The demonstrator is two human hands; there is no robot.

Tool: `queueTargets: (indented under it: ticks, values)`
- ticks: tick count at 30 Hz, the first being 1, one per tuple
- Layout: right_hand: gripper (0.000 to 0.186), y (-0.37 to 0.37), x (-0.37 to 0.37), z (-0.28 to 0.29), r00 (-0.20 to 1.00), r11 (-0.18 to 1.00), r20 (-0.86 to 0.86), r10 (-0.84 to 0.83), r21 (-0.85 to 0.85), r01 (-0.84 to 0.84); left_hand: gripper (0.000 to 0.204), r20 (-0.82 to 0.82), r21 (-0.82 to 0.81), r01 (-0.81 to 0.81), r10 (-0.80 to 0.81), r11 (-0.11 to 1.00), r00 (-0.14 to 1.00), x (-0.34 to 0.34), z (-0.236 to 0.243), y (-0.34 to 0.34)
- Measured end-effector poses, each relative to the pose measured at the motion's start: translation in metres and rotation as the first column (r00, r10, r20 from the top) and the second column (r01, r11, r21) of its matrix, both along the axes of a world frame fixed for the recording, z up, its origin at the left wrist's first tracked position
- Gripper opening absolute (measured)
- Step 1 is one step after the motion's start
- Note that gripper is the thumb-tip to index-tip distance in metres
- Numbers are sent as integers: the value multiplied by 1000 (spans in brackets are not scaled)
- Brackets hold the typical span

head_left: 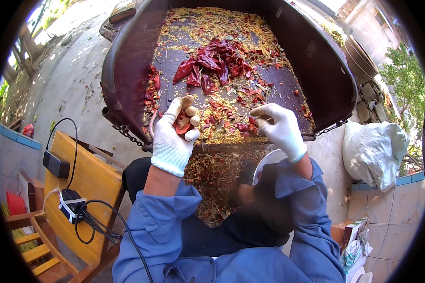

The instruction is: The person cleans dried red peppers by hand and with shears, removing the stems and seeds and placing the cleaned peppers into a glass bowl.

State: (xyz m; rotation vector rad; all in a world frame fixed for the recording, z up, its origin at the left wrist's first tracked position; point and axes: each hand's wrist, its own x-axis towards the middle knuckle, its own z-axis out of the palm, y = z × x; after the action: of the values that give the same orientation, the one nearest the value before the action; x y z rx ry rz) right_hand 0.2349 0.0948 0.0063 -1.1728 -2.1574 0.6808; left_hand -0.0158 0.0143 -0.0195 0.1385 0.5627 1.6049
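Observation:
White gloves cover both my hands. My left hand [175, 134] is palm up above the near edge of a dark maroon cart bed [179, 89], its fingers curled round red dried chili pieces [183, 125]. To the right, my right hand [281, 127] hovers over the bed's near edge with fingers bent and apart, and nothing shows between them. Small red chili scraps [248, 127] lie just left of its fingertips. Farther back on the bed is a heap of large dried red chilies [217, 61], with yellow seeds [193, 23] and broken bits scattered around it.
Chains [127, 134] hang at the bed's near corners. Stems and chili debris [208, 184] lie below it, beside a partly hidden pale basin [269, 162]. A wooden chair [87, 188] with black devices and cables stands left. A white sack [373, 151] sits right.

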Motion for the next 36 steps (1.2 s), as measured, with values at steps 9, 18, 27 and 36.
queueTargets:
  ticks: [9,18,27,36]
  values:
    - [14,-6,-12,-25,936,927,347,-57,366,-79,31,-53,-51,90,-93,995,994,20,-8,4]
    - [10,-4,-19,-25,952,929,283,-118,371,5,35,-61,-89,90,-95,992,994,24,-9,2]
    - [11,-5,-24,-33,925,909,373,-80,407,-85,44,-27,-79,110,-113,991,993,23,-13,3]
    - [11,-37,-17,9,977,976,-207,-59,194,100,46,-30,-132,142,-147,981,989,41,-18,-5]
